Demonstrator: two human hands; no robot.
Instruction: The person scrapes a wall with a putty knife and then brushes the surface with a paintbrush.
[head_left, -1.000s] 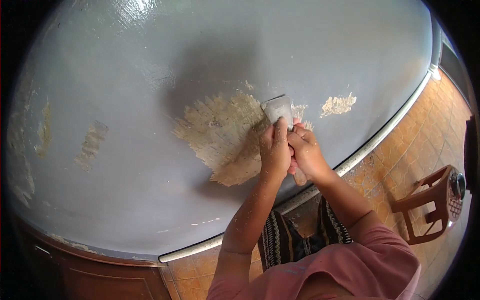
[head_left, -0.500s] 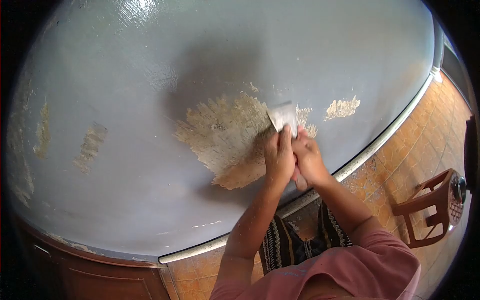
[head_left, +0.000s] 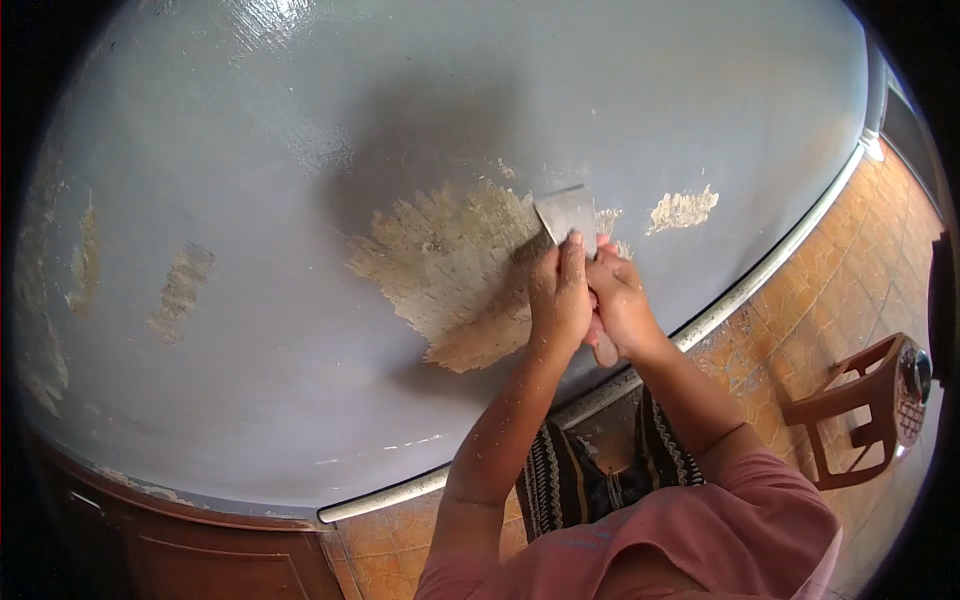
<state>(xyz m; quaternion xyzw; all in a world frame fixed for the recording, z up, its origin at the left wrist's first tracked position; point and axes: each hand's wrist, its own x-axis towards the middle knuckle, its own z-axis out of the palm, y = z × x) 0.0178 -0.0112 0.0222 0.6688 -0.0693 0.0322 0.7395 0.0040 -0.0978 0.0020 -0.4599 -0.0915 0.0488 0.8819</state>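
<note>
Both my hands are wrapped around one putty knife (head_left: 568, 212), a scraper with a wide flat metal blade. My left hand (head_left: 562, 300) has its thumb or a finger stretched up along the base of the blade. Beside it, my right hand (head_left: 620, 303) grips the handle, whose end pokes out below. The blade lies against the grey painted wall (head_left: 250, 400), its edge pointing up. Just left of the blade is a large bare patch (head_left: 450, 270) with ragged edges, where paint is off. Small chips of debris cling to my forearms.
Smaller bare patches show on the wall at right (head_left: 683, 211) and left (head_left: 182, 290). A white pipe (head_left: 740, 290) follows the wall's foot. A brown plastic stool (head_left: 860, 415) stands on the orange tiled floor (head_left: 800, 310). A brown wooden door (head_left: 215, 570) is at lower left.
The putty knife and both hands have slid a little way up the wall. The blade, blurred before, now looks sharper.
</note>
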